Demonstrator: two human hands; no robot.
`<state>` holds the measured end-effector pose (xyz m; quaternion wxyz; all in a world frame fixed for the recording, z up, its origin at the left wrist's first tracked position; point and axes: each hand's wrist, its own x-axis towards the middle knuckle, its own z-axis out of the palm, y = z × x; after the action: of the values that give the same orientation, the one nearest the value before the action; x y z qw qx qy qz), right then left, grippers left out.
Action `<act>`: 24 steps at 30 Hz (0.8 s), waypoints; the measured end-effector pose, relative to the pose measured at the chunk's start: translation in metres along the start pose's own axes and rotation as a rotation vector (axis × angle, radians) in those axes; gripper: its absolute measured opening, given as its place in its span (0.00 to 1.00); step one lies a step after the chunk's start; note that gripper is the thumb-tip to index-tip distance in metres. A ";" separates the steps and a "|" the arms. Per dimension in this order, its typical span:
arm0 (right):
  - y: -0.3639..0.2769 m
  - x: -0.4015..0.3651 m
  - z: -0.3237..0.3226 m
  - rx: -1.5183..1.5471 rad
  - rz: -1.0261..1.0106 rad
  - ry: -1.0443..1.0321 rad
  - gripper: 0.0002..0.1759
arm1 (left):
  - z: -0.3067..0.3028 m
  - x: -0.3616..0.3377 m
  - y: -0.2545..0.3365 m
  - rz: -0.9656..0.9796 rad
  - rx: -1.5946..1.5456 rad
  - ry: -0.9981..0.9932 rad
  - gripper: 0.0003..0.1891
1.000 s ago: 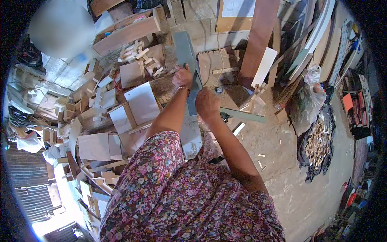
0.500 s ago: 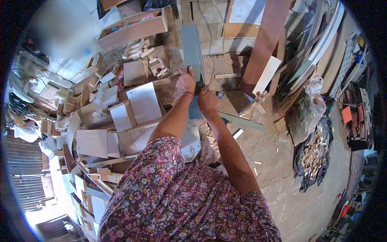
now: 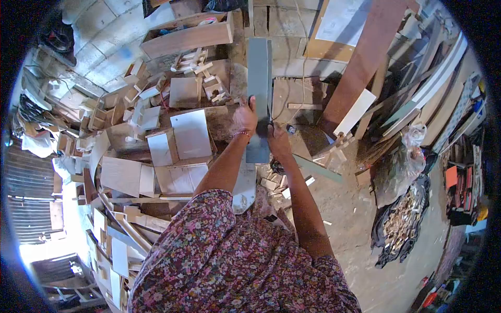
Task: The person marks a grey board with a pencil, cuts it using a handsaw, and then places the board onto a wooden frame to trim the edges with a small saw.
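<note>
Concrete floor below. Apparently steadying 1 grey board: my left hand grips it; my right hand curls beside its edge, grasp unclear.

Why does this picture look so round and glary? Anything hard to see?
All in the head view: black corners and bowed-looking long boards, probably from a wide lens; white glare beside the corrugated metal; shadows across the paper; grey board fairly clear, but too dark to tell what the right hand holds.
</note>
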<state>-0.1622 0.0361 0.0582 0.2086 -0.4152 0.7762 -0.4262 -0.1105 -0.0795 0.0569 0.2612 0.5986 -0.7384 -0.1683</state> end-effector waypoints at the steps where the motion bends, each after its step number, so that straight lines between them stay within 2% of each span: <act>1: 0.002 0.001 -0.002 -0.005 -0.004 -0.011 0.19 | -0.001 0.000 0.000 -0.004 -0.012 -0.027 0.27; 3: 0.007 0.004 -0.004 0.069 -0.054 -0.065 0.19 | 0.000 0.002 -0.001 -0.022 -0.028 -0.050 0.27; 5: 0.013 0.006 -0.001 0.030 -0.057 -0.068 0.18 | 0.002 0.002 -0.002 -0.010 -0.050 -0.042 0.30; 10: 0.010 0.003 0.000 -0.003 -0.038 -0.062 0.16 | 0.003 0.003 -0.006 -0.036 -0.054 -0.093 0.30; 13: 0.000 -0.001 -0.004 -0.159 -0.072 0.020 0.16 | -0.009 -0.003 -0.002 -0.043 -0.114 -0.089 0.27; 15: -0.011 -0.005 -0.018 -0.221 -0.015 -0.051 0.16 | -0.020 -0.006 0.004 -0.046 -0.167 -0.056 0.25; 16: -0.011 -0.005 -0.021 -0.244 -0.122 -0.016 0.15 | -0.026 -0.008 0.006 -0.057 -0.280 -0.050 0.23; 18: -0.022 -0.006 -0.030 -0.250 -0.118 -0.022 0.14 | -0.039 -0.012 0.012 -0.080 -0.396 -0.031 0.21; 20: -0.040 -0.007 -0.038 -0.269 -0.122 -0.011 0.13 | -0.052 -0.013 0.019 -0.101 -0.527 0.077 0.18; 21: -0.045 -0.008 -0.039 -0.270 -0.145 -0.021 0.13 | -0.052 -0.012 0.015 -0.110 -0.531 0.100 0.18; 23: -0.054 -0.010 -0.042 -0.360 -0.236 0.005 0.13 | -0.049 -0.012 0.005 -0.129 -0.786 0.142 0.16; 24: -0.058 -0.012 -0.043 -0.308 -0.260 -0.002 0.13 | -0.057 -0.014 0.005 -0.133 -0.786 0.170 0.16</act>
<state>-0.1572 0.0498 0.1302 0.0866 -0.5395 0.7718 -0.3251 -0.0789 -0.0608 0.1027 0.5189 0.5114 -0.5531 -0.4042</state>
